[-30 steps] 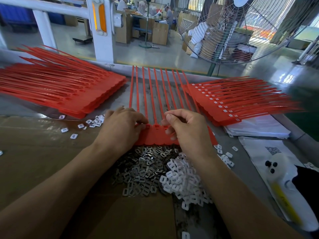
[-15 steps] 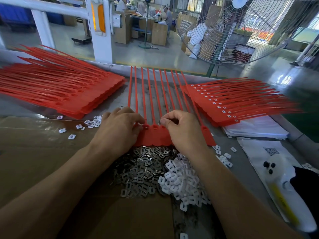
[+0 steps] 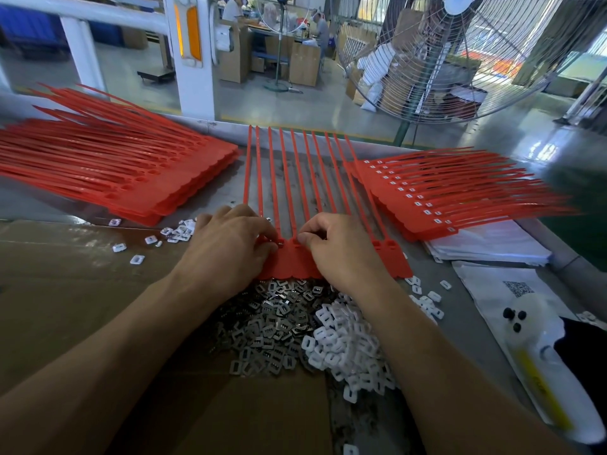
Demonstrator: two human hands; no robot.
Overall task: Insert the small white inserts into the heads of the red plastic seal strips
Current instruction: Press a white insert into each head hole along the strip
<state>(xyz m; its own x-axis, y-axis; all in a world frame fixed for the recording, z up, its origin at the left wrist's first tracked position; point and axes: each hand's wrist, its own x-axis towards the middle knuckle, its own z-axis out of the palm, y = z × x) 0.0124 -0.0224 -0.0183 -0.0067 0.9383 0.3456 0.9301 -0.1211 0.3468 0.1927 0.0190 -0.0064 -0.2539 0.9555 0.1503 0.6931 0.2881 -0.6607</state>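
A joined row of red seal strips lies in front of me, tails pointing away. My left hand rests on the row's left heads, its curled fingertips pressing at one head. My right hand sits beside it, thumb and forefinger pinched at the neighbouring head; any insert between them is hidden. A heap of white inserts lies near my right wrist, next to a heap of grey metal clips.
A stack of red strips with empty heads lies at the left. Strips with white inserts fitted fan out at the right, over white sheets. Loose inserts are scattered left. A white bottle lies at the right. Cardboard covers the near table.
Both hands have shifted slightly left along the row of heads. My right hand's pinch has come down onto a head close to the left fingertips.
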